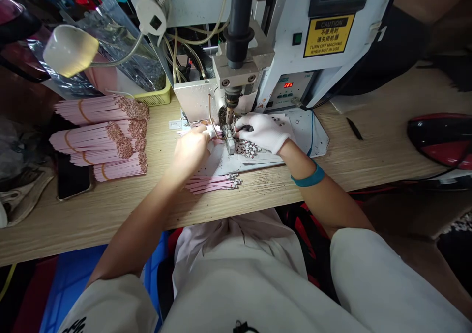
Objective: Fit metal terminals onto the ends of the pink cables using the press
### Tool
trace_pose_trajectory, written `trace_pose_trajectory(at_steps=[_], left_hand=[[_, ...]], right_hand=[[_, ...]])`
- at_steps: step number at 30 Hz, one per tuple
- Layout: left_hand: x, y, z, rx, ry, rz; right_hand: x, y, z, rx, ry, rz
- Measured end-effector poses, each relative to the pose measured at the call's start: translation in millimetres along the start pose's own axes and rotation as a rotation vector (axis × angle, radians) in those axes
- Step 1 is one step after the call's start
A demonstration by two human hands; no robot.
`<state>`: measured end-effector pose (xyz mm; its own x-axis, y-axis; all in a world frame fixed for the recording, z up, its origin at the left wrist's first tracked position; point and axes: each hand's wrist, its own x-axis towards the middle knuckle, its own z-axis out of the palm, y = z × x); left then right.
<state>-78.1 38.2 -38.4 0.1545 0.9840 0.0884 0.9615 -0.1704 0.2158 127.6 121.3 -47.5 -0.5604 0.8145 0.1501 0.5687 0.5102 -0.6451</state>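
My left hand (pixel 191 149), with white covering on its fingertips, is closed in a pinch just left of the soldering head (pixel 229 109). Pink wires (pixel 218 140) show at its fingers. On the other side of the head, my right hand (pixel 263 131) wears a white glove with dark bare fingertips. Its fingers are pinched close to the tip, and what they hold is too small to make out. Below it lies a heap of small metal-and-white connectors (pixel 248 149). Several pink wires with connectors on their ends (pixel 214 183) lie at the front of the white work plate (pixel 221 165).
Banded bundles of pink wires (pixel 96 141) are stacked at left, by a phone (pixel 73 176). A lamp (pixel 70 50) and a yellow basket (pixel 157 97) stand behind. The machine (pixel 287 53) rises at the back. A black pen-like piece (pixel 354 128) and a red-black object (pixel 440 141) lie right.
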Motion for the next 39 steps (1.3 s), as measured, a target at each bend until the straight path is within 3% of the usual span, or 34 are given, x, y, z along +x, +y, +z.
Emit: trace_pose_trajectory(at_steps=[5, 11, 14, 23, 27, 33, 39], left_hand=[[3.5, -4.3, 3.5, -0.106, 0.021, 0.077], [4.6, -0.4, -5.7, -0.261, -0.006, 0.019], [4.7, -0.3, -8.6, -0.269, -0.023, -0.006], [3.2, -6.1, -7.9, -0.366, 0.002, -0.022], [1.9, -6.6, -10.0, -0.531, -0.014, -0.020], [1.9, -8.4, -7.6, -0.804, -0.107, 0.005], [4.2, -11.8, 2.4, -0.943, -0.109, -0.003]], right_hand=[[-5.4, -6.4, -5.1, 0.156, 0.028, 0.020], [-12.4, -8.3, -7.7, 0.784, -0.039, 0.199], [-13.3, -8.5, -6.8, 0.937, -0.064, 0.208], [-17.8, -12.5, -17.2, 0.737, -0.145, 0.338], [-19.7, -13.0, -24.3, 0.777, -0.176, 0.338], [-15.9, -14.4, -14.2, 0.868, -0.189, 0.315], [-13.1, -19.1, -5.1, 0.923, -0.240, 0.396]])
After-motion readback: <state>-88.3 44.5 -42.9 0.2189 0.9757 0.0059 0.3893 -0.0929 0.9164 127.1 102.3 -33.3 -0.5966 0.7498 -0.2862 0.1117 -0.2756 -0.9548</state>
